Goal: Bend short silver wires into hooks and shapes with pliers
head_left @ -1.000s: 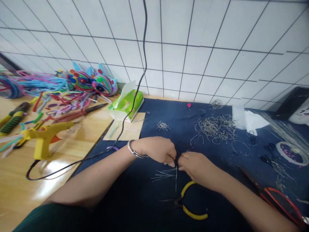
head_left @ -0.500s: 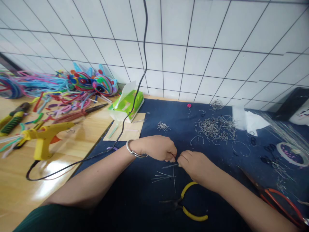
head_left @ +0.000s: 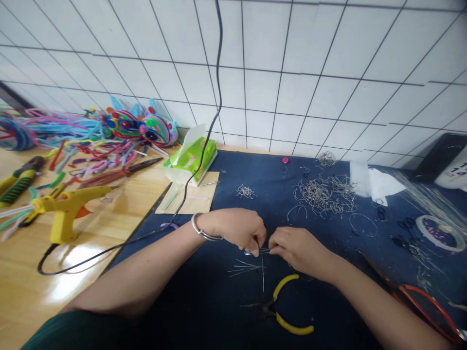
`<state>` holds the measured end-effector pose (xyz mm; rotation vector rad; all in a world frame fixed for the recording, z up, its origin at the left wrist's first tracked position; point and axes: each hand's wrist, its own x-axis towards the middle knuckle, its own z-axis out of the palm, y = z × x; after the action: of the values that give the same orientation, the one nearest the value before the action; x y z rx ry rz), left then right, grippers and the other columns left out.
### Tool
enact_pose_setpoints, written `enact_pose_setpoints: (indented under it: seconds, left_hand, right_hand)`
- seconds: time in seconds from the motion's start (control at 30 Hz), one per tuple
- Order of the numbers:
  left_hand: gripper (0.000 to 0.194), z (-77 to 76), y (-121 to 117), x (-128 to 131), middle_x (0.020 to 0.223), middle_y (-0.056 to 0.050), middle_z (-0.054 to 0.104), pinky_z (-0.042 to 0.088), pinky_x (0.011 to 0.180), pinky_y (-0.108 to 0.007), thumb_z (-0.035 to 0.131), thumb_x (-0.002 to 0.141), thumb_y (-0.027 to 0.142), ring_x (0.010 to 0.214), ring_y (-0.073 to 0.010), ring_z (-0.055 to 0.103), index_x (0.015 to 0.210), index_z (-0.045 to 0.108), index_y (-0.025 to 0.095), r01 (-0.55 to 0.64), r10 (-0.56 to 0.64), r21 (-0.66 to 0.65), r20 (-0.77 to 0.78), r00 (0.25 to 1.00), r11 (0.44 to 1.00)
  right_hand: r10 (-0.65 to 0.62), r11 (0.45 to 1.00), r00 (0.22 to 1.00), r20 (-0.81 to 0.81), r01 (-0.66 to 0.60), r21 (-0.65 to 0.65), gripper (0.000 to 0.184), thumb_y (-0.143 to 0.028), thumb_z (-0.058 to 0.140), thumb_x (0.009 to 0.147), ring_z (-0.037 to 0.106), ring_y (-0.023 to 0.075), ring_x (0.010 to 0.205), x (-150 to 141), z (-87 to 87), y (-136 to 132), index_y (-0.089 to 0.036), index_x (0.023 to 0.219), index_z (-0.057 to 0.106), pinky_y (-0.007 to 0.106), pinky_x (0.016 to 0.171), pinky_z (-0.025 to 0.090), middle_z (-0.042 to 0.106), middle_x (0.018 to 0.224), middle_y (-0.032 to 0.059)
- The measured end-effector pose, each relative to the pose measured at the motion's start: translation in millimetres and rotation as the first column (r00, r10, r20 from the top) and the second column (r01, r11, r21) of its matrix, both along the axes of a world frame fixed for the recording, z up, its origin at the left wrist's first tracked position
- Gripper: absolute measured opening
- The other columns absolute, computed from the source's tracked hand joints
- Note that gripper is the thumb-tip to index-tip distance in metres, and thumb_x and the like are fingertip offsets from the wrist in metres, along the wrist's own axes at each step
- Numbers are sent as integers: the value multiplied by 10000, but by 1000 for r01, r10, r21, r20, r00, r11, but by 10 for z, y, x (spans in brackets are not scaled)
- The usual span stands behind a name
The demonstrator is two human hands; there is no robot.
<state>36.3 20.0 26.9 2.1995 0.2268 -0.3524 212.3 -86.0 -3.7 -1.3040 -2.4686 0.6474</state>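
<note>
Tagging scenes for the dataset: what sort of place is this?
Probably a small handcraft workspace: a yellow glue gun, open yellow-handled pliers and a tangle of thin bent wire all show it.

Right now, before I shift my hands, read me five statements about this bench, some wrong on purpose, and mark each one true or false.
1. A silver bangle is around the wrist of the left hand. True.
2. The right hand is gripping the yellow-handled pliers. False: they lie on the dark blue cloth.
3. Thin wires show between the fingers of the two hands. True.
4. The yellow glue gun rests on the dark blue cloth. False: it lies on the wooden tabletop, at the left.
5. The green tissue pack is to the right of the tangled wire heap. False: it is to the left.
</note>
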Motion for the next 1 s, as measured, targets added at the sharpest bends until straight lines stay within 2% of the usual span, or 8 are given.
enact_pose_setpoints:
  seconds: [0.1,0.2,0.33,0.43,0.5,0.63,0.8,1.0]
  left_hand:
    - [104,17,5,-16,549,11,622,274,463,-228,575,666,186,482,-118,524,689,669,224,31,-28,37,-69,997,999]
    - [126,21,23,-48,583,19,634,250,478,-232,575,634,152,507,-114,505,664,664,237,41,-37,217,-24,999,975]
    - [179,26,64,-116,601,26,631,225,486,-238,524,619,115,525,-111,484,653,652,235,-16,20,468,-4,1000,884]
    - [189,69,78,-155,608,23,627,234,497,-237,502,624,112,542,-111,490,668,646,226,-34,54,566,-18,998,823]
    - [192,100,66,-162,622,24,627,248,509,-239,492,635,110,556,-112,498,673,640,226,-41,48,601,4,999,798]
    - [174,94,-4,-123,637,14,617,260,511,-251,477,689,145,572,-123,513,694,631,226,-82,32,646,89,996,759]
    - [161,20,-96,-28,619,3,597,282,512,-250,464,749,188,588,-134,529,672,605,206,-136,36,653,163,986,745]
    - [165,28,-168,76,726,-10,581,328,538,-234,451,753,158,697,-138,549,744,609,205,-230,92,634,243,966,739]
  right_hand:
    - [-22,999,999,-29,21,-45,45,-206,494,820,494,99,686,-5,22,2,-185,818,534,220,625,356,547,760,-7]
    - [-30,995,999,-32,27,-99,47,-194,496,815,497,94,677,-18,62,-5,-183,793,536,214,621,357,556,757,-13]
    - [-36,980,999,-14,33,-194,65,-251,524,805,501,91,643,-11,104,-8,-198,835,545,202,574,349,575,746,-22]
    - [5,978,1000,-11,-7,-211,169,-369,548,783,503,92,619,9,116,-2,-201,781,568,201,555,342,575,690,-28]
    - [-17,988,999,-31,12,-157,220,-391,518,801,506,90,626,15,119,2,-190,726,569,203,575,349,568,672,-25]
    - [-191,981,979,-67,192,10,154,-311,500,826,508,97,685,1,91,3,-182,781,570,213,631,367,561,737,-6]
    - [-172,979,985,29,167,117,129,-256,474,841,513,121,746,-6,-15,-1,-181,854,577,235,672,384,557,789,17]
    - [-261,950,955,141,228,215,146,-211,442,848,497,140,756,38,-35,10,-178,791,573,257,689,382,542,746,22]
